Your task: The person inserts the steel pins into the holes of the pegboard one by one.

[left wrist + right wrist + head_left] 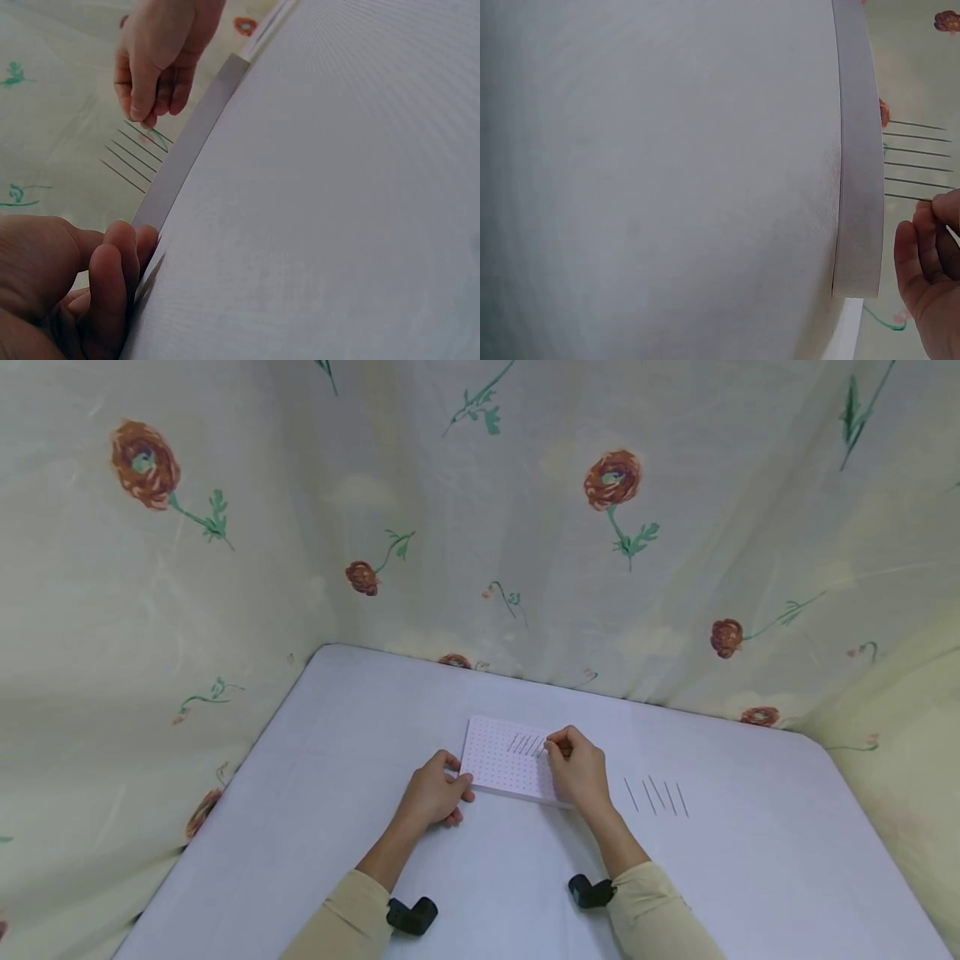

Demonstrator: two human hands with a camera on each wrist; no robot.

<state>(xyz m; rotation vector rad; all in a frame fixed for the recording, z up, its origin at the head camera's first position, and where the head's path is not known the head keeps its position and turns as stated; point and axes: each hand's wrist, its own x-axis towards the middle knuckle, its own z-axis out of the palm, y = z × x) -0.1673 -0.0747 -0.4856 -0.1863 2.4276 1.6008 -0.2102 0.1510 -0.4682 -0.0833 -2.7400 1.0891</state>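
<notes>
Right hand (581, 772) pinches a pin (907, 198) on a dotted board (495, 768)

The board sits near the middle of the head view, on the white surface (360, 735). The right hand's grip is closed to a fingertip pinch on the pin's upper end, at the right end of an upright row of pins (917, 152). The left hand (433, 791), its grip partly closed, holds the board's lower left corner. Five loose pins (657, 792) lie right of the board.
</notes>
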